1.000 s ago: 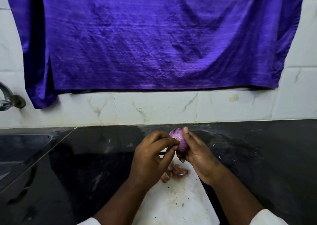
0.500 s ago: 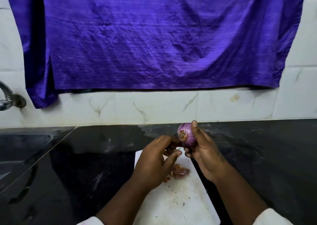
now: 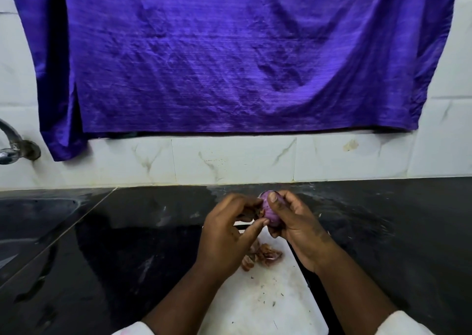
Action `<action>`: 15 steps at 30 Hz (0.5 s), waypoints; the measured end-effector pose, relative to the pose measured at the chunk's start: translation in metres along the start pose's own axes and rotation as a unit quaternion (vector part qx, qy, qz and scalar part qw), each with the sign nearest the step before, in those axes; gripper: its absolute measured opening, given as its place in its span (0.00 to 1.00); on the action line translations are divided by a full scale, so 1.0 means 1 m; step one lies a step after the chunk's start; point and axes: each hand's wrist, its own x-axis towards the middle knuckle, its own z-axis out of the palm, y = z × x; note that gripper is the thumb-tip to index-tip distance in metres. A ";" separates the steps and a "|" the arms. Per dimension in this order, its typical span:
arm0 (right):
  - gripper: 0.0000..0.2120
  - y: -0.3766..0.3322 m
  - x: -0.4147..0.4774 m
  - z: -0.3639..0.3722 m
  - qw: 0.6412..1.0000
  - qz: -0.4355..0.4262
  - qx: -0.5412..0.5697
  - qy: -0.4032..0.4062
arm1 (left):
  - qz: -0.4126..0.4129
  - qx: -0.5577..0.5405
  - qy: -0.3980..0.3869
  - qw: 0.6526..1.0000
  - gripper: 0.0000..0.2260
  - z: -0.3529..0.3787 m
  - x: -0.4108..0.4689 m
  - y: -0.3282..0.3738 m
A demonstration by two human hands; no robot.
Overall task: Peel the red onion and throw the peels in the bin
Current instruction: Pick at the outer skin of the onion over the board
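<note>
A small red onion point(image 3: 268, 210), purple and mostly bare of skin, is held above the far end of a white cutting board point(image 3: 268, 306). My right hand point(image 3: 296, 227) grips it, thumb on top and fingers curled underneath. My left hand point(image 3: 229, 232) pinches a brown scrap of peel at the onion's left side with thumb and fingertips. A small heap of brown onion peels point(image 3: 263, 255) lies on the board below the hands. No bin is in view.
The board lies on a black stone counter point(image 3: 127, 245). A sink point(image 3: 30, 214) is set in it at the left, with a metal tap point(image 3: 15, 145) on the white tiled wall. A purple cloth point(image 3: 229, 53) hangs above the counter.
The right hand lifted the onion and turned it, then lowered it again. The left hand let go, dropped toward the board, and has come back to pinch peel at the onion's left side.
</note>
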 end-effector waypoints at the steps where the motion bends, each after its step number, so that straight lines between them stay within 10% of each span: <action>1: 0.23 0.001 0.000 -0.001 1.000 -0.002 -0.001 -0.001 | -0.002 -0.005 0.003 1.000 0.12 0.000 0.000 -0.001; 15: 0.36 0.000 -0.003 0.002 0.997 -0.002 -0.073 0.022 | 0.016 0.038 0.031 0.999 0.05 0.001 -0.001 -0.004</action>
